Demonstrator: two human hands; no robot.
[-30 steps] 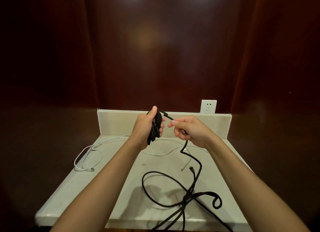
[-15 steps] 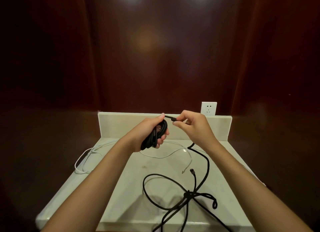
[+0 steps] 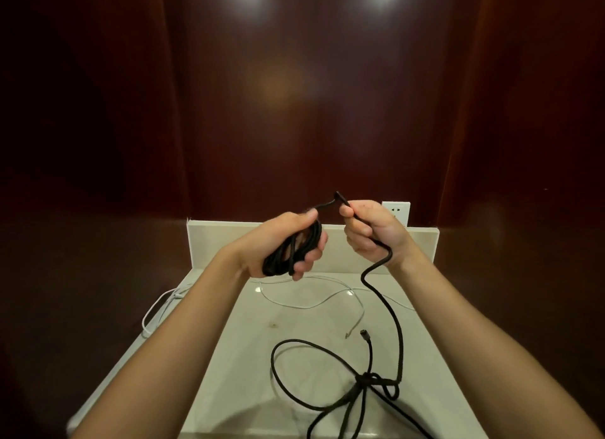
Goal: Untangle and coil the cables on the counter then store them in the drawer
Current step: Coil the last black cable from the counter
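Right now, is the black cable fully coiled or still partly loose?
Partly loose. The left hand grips a coiled bundle, but the black cable runs through the right hand down to a knotted tangle on the counter.

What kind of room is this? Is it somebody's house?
Probably indoors in a home or hotel room, though that is a guess. There is a pale stone counter with a low back ledge, a wall socket above it, and dark glossy wood panels all around.

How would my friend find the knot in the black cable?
Start at the pale counter and look at its near edge, toward the right. The knot is where the black cable bunches tight, with loops spreading around it, unlike the thin white cable farther back.
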